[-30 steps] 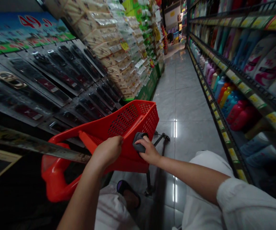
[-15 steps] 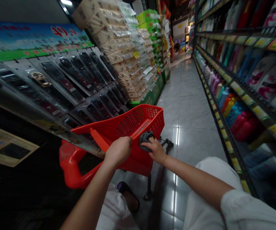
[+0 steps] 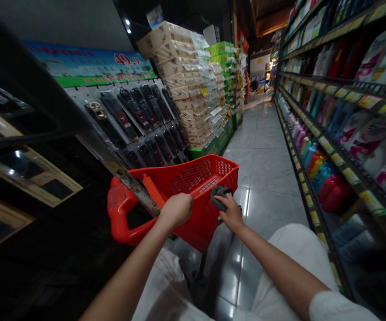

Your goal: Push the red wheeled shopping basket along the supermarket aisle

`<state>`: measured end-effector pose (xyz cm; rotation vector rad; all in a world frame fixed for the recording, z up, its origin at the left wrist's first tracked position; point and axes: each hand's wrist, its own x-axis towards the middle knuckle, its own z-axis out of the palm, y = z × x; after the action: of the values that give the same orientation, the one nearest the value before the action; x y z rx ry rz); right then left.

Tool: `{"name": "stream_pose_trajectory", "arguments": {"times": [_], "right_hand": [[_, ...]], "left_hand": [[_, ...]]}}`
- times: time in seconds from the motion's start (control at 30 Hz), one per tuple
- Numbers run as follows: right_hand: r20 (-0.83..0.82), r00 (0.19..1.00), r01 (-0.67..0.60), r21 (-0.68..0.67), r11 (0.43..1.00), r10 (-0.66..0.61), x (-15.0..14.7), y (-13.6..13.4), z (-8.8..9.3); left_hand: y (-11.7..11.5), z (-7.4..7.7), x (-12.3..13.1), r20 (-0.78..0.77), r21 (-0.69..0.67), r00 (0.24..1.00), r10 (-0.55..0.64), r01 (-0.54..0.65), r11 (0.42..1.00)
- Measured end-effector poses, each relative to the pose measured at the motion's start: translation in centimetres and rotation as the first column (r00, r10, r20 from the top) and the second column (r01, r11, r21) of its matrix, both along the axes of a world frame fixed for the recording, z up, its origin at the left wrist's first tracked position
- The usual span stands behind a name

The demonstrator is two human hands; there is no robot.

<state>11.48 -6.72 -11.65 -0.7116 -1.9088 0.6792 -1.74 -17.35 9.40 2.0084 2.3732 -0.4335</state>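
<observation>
A red plastic shopping cart (image 3: 193, 232) stands in front of me, turned so that its handle (image 3: 121, 214) is at the left. My left hand (image 3: 178, 209) is closed over the upper rim of the cart's near side; its fingertips are hidden. My right hand (image 3: 230, 212) grips a dark grey cloth (image 3: 218, 199) and holds it by the near side, close to the far end. The cart's perforated basket shows no goods in the visible part.
A metal post (image 3: 135, 189) rises beside the cart's handle. Packaged belts (image 3: 126, 116) hang at the left under a printed sign (image 3: 112, 67). Stacked cartons (image 3: 186, 89) stand beyond. Shelves of bottles (image 3: 333, 178) line the right of the tiled aisle (image 3: 263, 156).
The cart and both hands appear further right in the view, and more of the left display shows. The right hand and cloth have shifted slightly along the cart's rim. Both grips stay closed.
</observation>
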Motion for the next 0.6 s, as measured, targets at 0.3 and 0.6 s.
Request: {"name": "stream_pose_trajectory", "arguments": {"times": [0.3,0.6], "right_hand": [[0.303,0.949,0.092,-0.004,0.996,-0.087,0.5,3.3,4.2],[0.453,0.890,-0.064,0.044,0.997,0.037,-3.3,-8.1,8.1]], "left_hand": [[-3.9,-0.4,-0.8,0.013,0.175,0.966,-0.259,0.253,0.951],[-10.9,1.9,-2.5,0.229,0.971,0.930,-0.289,-0.240,-0.005]]}}
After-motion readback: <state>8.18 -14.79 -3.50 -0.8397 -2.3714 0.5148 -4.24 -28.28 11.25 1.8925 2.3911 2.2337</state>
